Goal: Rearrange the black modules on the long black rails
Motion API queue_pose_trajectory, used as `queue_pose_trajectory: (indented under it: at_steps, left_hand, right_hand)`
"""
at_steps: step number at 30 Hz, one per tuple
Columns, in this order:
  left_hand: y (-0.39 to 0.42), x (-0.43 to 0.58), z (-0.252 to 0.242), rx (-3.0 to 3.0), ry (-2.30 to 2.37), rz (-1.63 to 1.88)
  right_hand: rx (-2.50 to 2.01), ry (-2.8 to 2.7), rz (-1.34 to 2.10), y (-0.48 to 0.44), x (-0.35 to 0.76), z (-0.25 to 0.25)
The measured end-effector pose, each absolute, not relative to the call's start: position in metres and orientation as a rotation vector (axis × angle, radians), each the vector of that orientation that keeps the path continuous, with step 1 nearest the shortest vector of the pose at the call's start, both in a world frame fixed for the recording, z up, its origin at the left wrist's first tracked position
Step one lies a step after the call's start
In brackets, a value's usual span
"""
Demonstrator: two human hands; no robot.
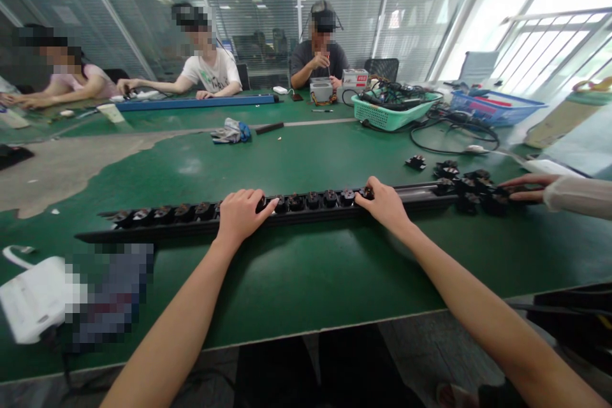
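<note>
A long black channel (296, 215) lies across the green table, holding a row of small black socket modules (313, 199). My left hand (241, 213) is closed over the channel left of its middle, the thumb lying along the row and the fingertips hidden behind. Farther right, my right hand (385, 204) pinches a black socket module (368, 192) at the right end of the row, in or just above the channel. Beyond that hand, a bare stretch of the channel (415, 193) runs towards a pile of loose modules (471, 188).
Another person's hand (526, 188) reaches to the loose modules from the right. Behind stand a green basket (392, 116) of cables and a blue basket (497, 111). Gloves (232, 131) lie mid-table; a white device (41, 299) sits front left. Several people sit opposite.
</note>
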State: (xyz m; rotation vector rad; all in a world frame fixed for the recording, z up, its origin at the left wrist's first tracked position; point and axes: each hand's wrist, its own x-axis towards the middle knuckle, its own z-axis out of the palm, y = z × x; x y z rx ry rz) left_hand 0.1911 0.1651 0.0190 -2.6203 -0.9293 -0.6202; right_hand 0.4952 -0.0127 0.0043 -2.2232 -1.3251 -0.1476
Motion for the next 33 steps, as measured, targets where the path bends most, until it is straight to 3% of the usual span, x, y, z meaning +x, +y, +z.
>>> queue_pose_trajectory:
  at_steps: [33]
  left_hand:
    - [0.166,0.191,0.018,-2.624,-0.928,-0.608]
  right_hand:
    - [-2.152,-1.309,-0.105,-0.018,0.511,0.003]
